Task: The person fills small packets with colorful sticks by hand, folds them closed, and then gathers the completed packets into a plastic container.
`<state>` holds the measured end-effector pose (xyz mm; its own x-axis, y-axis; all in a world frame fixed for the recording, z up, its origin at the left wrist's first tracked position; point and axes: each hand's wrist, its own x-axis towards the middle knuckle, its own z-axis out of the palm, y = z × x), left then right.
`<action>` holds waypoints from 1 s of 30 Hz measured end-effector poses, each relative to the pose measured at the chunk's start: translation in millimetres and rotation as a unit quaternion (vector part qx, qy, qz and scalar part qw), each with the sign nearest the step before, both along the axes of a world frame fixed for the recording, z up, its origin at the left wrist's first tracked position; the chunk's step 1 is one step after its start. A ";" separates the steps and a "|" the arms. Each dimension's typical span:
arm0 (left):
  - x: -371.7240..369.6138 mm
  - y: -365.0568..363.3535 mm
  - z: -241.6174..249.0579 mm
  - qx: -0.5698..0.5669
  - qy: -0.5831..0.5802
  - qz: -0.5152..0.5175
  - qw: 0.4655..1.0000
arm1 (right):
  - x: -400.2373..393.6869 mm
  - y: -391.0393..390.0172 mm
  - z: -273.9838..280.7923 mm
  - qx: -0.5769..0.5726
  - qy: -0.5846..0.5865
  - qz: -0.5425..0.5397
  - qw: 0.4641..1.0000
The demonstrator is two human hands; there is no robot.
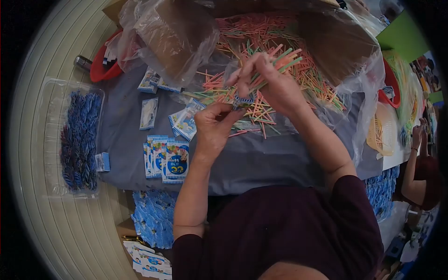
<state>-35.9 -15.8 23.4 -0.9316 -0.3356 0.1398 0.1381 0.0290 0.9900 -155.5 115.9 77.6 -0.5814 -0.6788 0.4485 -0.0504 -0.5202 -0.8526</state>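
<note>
My right hand (280,91) is closed round a bundle of thin pink, green and orange sticks (288,60), whose ends stick out past the fingers. Just below and to the left of it, my left hand (212,128) pinches the edge of a small blue-and-white packet (243,100). The packet's mouth is partly hidden by the fingers. Behind both hands spreads a loose heap of the same coloured sticks (256,28), spilling from a plastic-lined box onto the grey cloth (275,163). Left of my left hand lie several printed blue-and-white packets (176,161).
A clear tray (46,140) with dark blue twisted strips stands at far left. Red bowls (98,65) flank the plastic-lined cardboard box (322,46). Piles of blue packets (154,217) lie below the table's front edge. Another person's arm (413,168) shows at right.
</note>
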 end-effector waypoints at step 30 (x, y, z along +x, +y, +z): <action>-24.9 -0.3 -14.3 0.116 0.082 -0.060 0.988 | -9.8 49.3 21.3 0.232 0.420 -0.192 0.856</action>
